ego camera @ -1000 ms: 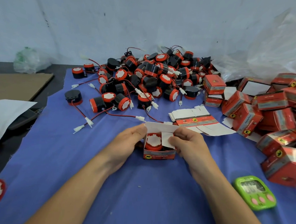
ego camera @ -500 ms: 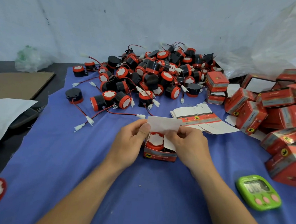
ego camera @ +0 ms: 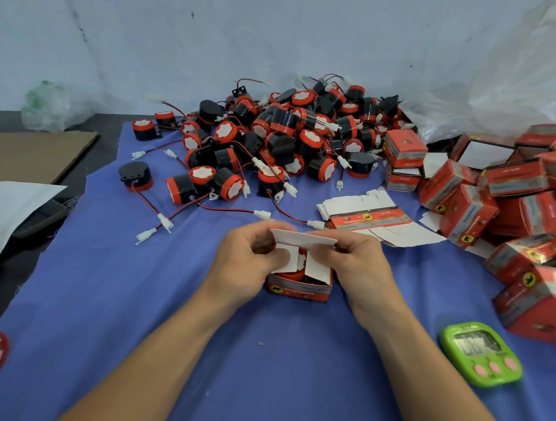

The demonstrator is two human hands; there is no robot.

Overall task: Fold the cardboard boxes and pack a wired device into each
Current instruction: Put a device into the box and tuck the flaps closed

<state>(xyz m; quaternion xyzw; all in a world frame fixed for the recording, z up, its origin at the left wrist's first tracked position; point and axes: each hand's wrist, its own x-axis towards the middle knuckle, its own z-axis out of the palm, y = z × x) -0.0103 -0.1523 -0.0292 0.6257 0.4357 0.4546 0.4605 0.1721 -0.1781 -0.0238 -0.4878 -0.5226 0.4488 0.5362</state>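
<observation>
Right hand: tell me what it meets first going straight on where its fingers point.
The right hand pinches the box's white top flap; straight on, leftward, it would likely meet the left hand first, depth being unclear.

1 view is supplied, recorded by a wide-angle camera worn on the head. The lens is directed forward and down across the bench (ego camera: 260,378), toward the wall (ego camera: 216,27) at the far side. Both forearms are seen entering from the bottom edge of the frame. The left grip (ego camera: 247,260) and right grip (ego camera: 354,267) are framed just below centre, close to the lens, with the box (ego camera: 299,289) held between them. The pile of wired devices (ego camera: 284,139) is seen farther off, in the upper half. The stacked boxes (ego camera: 516,179) at the right are cut by the frame edge.
</observation>
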